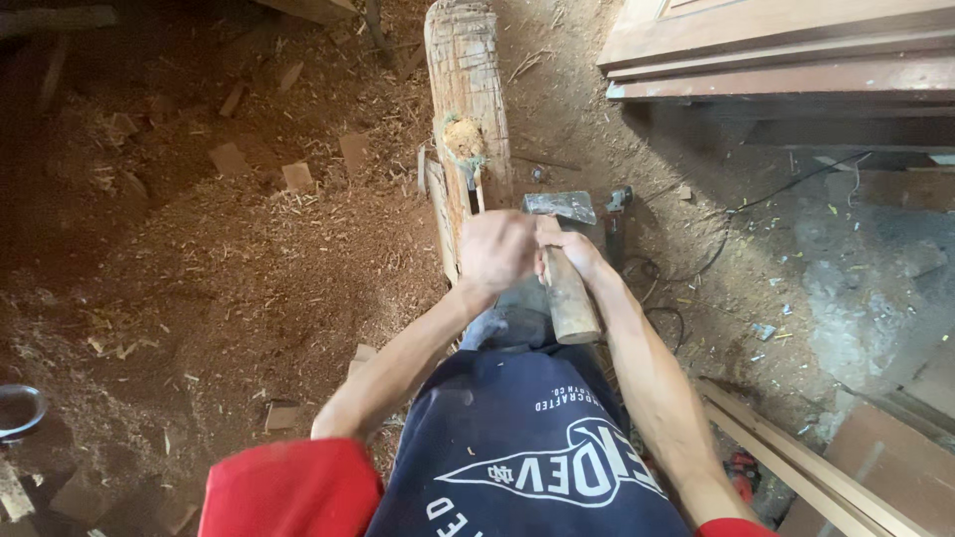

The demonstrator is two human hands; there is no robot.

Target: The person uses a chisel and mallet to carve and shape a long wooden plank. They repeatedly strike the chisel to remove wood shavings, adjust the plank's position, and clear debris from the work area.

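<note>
Your right hand [577,249] is closed around the hammer [565,268] handle, steel head just above your knuckles. Left hand [497,249] is fisted around a chisel [477,191], mostly hidden. Its tip sits at the chipped notch in the wooden post [468,89]. Beyond, wood offcuts [296,175] lie on sawdust.

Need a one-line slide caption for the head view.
Left hand steadies a chisel on a log; right hand grips a hammer amid sawdust.
</note>
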